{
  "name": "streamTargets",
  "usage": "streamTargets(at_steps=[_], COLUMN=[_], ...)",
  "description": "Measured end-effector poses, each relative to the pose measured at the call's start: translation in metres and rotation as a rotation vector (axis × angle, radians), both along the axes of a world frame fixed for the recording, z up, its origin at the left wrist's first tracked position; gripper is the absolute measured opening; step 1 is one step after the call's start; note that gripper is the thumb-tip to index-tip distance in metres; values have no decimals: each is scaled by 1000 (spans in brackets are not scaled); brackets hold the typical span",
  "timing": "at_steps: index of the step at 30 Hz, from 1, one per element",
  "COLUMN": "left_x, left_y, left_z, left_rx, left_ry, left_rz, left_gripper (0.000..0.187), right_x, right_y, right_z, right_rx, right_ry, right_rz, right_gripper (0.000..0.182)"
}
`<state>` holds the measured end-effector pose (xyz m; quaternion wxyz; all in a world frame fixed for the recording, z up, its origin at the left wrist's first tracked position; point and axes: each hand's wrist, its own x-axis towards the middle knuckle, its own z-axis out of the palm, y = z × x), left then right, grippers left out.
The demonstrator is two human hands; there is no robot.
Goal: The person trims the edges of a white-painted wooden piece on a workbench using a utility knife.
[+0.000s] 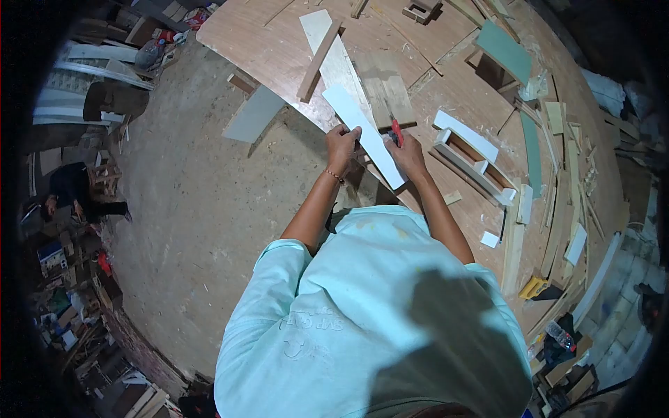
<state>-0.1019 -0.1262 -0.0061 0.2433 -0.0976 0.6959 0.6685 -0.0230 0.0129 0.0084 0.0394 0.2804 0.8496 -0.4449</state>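
Observation:
A long white strip (364, 136) lies slanted across the front edge of the wooden workbench (272, 31). On its left side my left hand (341, 148) has its fingers bent in at the strip's edge. My right hand (408, 155) is wrapped round a red-handled tool (398, 132) at the strip's right edge; the tool's working end is too small to make out. Beyond the hands lie a pale board (334, 52) and a brown wooden stick (320, 61) across it. Right of my right hand sits a wooden box frame (474, 167) with compartments.
A green-topped wooden piece (503, 52) stands at the bench's back right. Wood strips and offcuts (575, 174) crowd the right side. A yellow tool (533, 287) lies at the lower right. Another person (70, 191) is at the far left, across the floor (188, 167).

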Motion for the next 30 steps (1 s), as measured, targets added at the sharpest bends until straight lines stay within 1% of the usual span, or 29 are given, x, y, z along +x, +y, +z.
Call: streamTargets(at_steps=[2,5,6,7,9,11,13,14,15,17,18,21,23,25,26,28,29,30], left_x=[-15,-32,-37,-39,-43,-46,-53,-55,-58,-61,-59,-57,-56,-59,-61,-61,-61,-66], left_y=[-11,-23,-26,-27,-27,-26,-24,-23,-21,-16,-14,-13,-14,-16,-16,-17,-19,-18], left_z=[6,6,5,4,2,3,12,14,8,-6,-5,-5,-12,-15,-18,-17,-18,-11], left_rx=[-21,-36,-36,-39,-39,82,94,104,108,133,138,140,91,79,8,-131,-130,-284], left_ry=[-27,-48,-52,-66,-84,-142,-144,-145,-152,-212,-226,-233,-218,-152,-74,42,24,143], left_rz=[-38,-107,-120,-165,-227,-217,-247,-260,-276,-290,-291,-308,-395,-418,-431,-448,-446,-519], left_gripper=[21,21,21,21,21,21,19,17,17,17,17,18,23,22,23,24,24,23], right_x=[-17,-39,-43,-45,-53,-56,-59,-58,-56,-52,-53,-51,-42,-49,-55,-58,-57,-61], right_y=[-4,-5,-8,-10,-9,-10,-15,-17,-23,-33,-37,-30,-27,-25,-25,-28,-29,-30], right_z=[-9,-7,3,2,3,9,23,30,30,28,32,3,-4,-2,-3,-4,-5,1], right_rx=[9,-29,45,44,122,141,147,62,67,-62,-18,4,-21,-67,-73,9,7,51], right_ry=[10,-17,-16,-23,-23,-49,-4,-65,-71,49,52,-9,-48,-59,-52,-90,-107,-122], right_rz=[29,-39,-79,-92,-255,-304,-281,-262,-279,-194,-207,-234,-212,-196,-202,-185,-181,-183], right_gripper=[42,42,41,41,40,39,38,38,38,37,35,33,33,32,32,32,32,32])
